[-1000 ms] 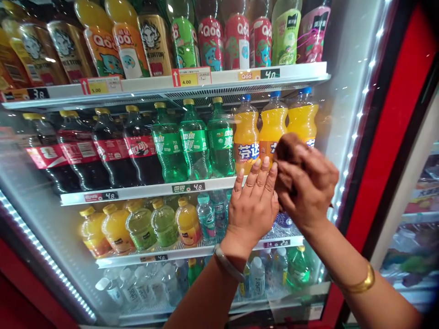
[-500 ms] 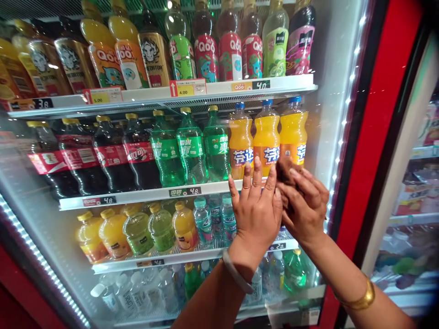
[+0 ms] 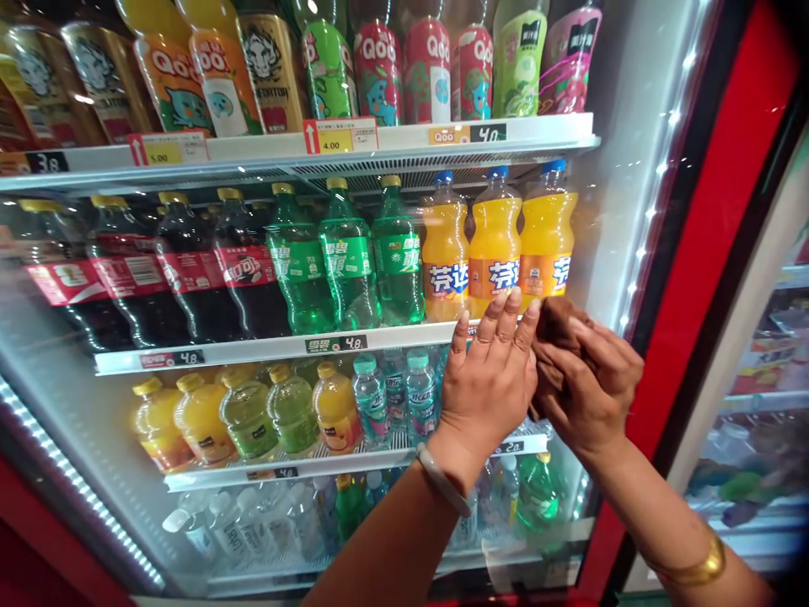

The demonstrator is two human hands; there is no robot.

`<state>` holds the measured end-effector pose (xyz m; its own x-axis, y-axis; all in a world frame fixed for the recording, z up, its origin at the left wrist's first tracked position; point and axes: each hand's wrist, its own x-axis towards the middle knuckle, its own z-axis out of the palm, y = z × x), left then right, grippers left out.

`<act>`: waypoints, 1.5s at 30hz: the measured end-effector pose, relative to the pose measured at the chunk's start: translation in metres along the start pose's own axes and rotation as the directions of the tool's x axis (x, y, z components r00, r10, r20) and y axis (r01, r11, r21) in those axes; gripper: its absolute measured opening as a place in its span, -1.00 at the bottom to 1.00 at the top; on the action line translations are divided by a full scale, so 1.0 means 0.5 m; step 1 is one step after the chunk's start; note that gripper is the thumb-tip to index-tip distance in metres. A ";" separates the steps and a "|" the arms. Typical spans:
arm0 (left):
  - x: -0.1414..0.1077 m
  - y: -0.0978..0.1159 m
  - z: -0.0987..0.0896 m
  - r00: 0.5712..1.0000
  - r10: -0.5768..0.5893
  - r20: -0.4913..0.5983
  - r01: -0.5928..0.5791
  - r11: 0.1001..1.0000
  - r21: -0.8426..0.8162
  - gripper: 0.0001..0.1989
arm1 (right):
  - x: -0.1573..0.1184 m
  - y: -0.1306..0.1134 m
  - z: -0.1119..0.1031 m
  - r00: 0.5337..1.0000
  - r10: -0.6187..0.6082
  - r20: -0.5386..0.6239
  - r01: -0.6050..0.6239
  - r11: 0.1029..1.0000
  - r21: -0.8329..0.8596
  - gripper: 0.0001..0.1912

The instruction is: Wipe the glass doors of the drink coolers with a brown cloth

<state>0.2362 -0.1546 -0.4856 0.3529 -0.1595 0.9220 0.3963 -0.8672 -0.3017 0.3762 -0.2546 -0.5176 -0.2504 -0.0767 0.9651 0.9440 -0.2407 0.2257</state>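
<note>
My left hand (image 3: 490, 371), with a grey band on its wrist, is held flat with its fingers stretched upward before the drinks cooler, below the orange bottles (image 3: 496, 240). Close on its right, my right hand (image 3: 591, 375) has its fingers bent and pressed together round a dark brown, crumpled cloth-like thing (image 3: 556, 324). Part of that brown thing is hidden behind the fingers. A gold bracelet (image 3: 699, 569) circles the right wrist. Faint reflections show in front of the bottles.
Shelves (image 3: 227, 347) hold rows of cola bottles (image 3: 243, 270), green bottles (image 3: 345, 261) and small juice bottles (image 3: 195, 426). Larger bottles stand on the top shelf (image 3: 253, 152). A red frame (image 3: 724, 177) edges the cooler on the right, with another lit case (image 3: 758, 421) beyond.
Both hands have moved a little to the right, the brown thing going along with my right hand. The view has shifted, with the upper shelf now higher in the picture.
</note>
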 end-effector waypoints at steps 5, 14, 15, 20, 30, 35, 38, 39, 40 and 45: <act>0.003 0.000 0.000 1.000 0.000 -0.020 0.000 1.000 0.007 -0.36 | 0.008 0.101 -0.008 0.985 0.111 -0.131 -0.122 0.989 -0.079 -0.52; 0.001 0.001 -0.001 0.999 -0.013 -0.034 0.015 0.998 0.057 -0.38 | -0.086 -0.036 -0.026 0.991 0.117 0.059 -0.117 0.993 -0.004 -0.63; 0.000 0.001 -0.001 0.999 -0.013 -0.037 0.014 0.999 0.052 -0.38 | -0.114 -0.036 -0.033 0.988 0.138 0.069 -0.137 0.990 -0.006 -0.63; 0.006 -0.002 0.001 0.999 -0.009 -0.042 0.010 1.000 0.029 -0.38 | -0.099 -0.019 -0.012 0.892 0.421 -0.164 -0.435 0.899 -0.057 -0.57; -0.081 0.017 0.001 0.999 0.013 0.029 -0.014 0.999 0.051 -0.40 | -0.119 -0.102 0.002 0.879 0.468 -0.094 -0.472 0.881 -0.025 -0.66; -0.097 0.019 -0.011 0.998 -0.019 0.066 0.021 0.999 -0.037 -0.40 | -0.074 -0.121 0.018 0.697 0.687 -0.204 -0.700 0.714 0.013 -0.56; -0.104 0.002 -0.030 0.995 -0.058 0.081 0.067 0.992 -0.109 -0.42 | -0.036 -0.161 0.036 0.804 0.584 -0.114 -0.588 0.809 0.004 -0.63; -0.110 -0.009 -0.037 0.993 -0.093 0.077 0.100 0.990 -0.102 -0.42 | -0.037 -0.171 0.038 0.851 0.519 -0.084 -0.521 0.854 0.005 -0.63; -0.117 -0.021 -0.045 0.988 -0.136 0.072 0.141 0.987 -0.081 -0.41 | -0.044 -0.176 0.039 0.888 0.456 -0.065 -0.456 0.890 0.007 -0.62; -0.155 -0.089 -0.076 0.971 -0.231 0.064 0.231 0.973 0.003 -0.32 | -0.075 -0.168 0.032 0.814 0.570 -0.111 -0.574 0.819 -0.012 -0.59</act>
<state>0.1590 -0.1217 -0.5342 0.3052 0.0758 0.9493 0.4696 -0.8792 -0.0808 0.3099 -0.2160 -0.5705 0.3097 -0.3074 0.8997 0.9140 -0.1647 -0.3709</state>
